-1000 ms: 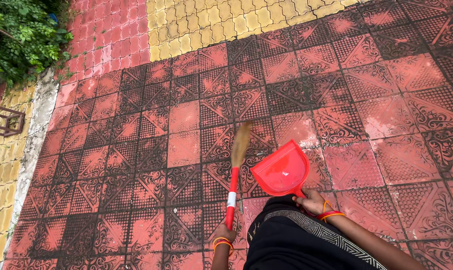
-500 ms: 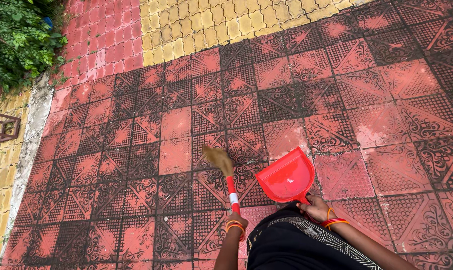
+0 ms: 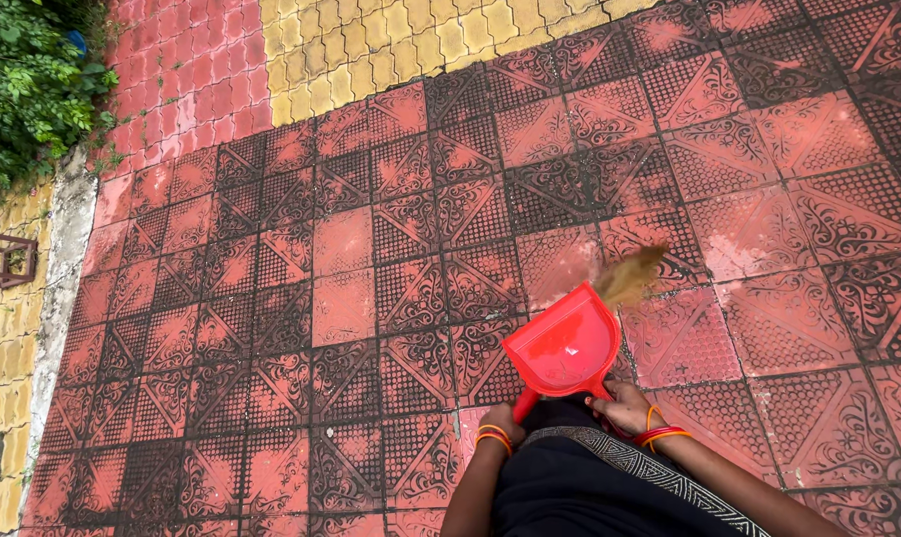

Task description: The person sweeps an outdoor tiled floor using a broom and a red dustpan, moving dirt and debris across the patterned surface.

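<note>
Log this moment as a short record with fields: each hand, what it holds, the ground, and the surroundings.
left hand: grips the red handle of a broom, bristles blurred past the dustpan's far edge
right hand: holds the red dustpan by its handle
wrists: orange and red bangles
ground: red patterned paving tiles
beyond: yellow pavers
left edge: green plants

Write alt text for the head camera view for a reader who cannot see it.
Seen from above, a person holds a red dustpan in the right hand and a red-handled broom in the left hand, its blurred bristles above the pan's far edge. Below lies patterned red tile paving, with yellow pavers beyond and green plants at upper left.
</note>
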